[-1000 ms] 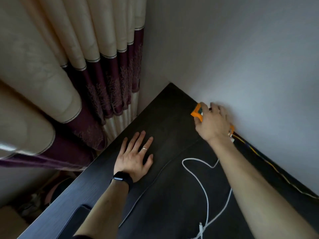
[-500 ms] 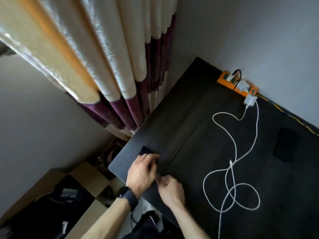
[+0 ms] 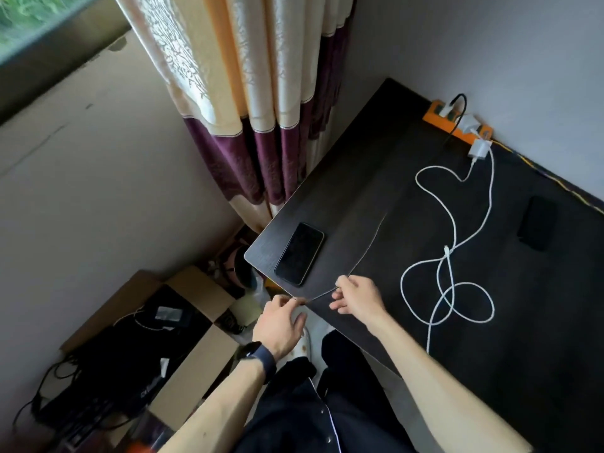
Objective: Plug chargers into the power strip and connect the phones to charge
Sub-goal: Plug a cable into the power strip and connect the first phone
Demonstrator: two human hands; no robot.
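Observation:
An orange power strip lies against the wall at the far edge of the dark table, with two white chargers and a black plug in it. A white cable coils across the table with its loose end near the middle. A thin dark cable runs from the strip toward me. My left hand and my right hand both pinch its near end at the table's front edge. A black phone lies face up at the near left corner. A second dark phone rests at the right.
Cream and purple curtains hang left of the table. On the floor below stand open cardboard boxes with black gear and cords. A yellow-black cord runs along the wall behind the table.
My left hand has come off the black phone, which now lies uncovered at the corner. Both hands have moved to the table's front edge and hold the thin dark cable.

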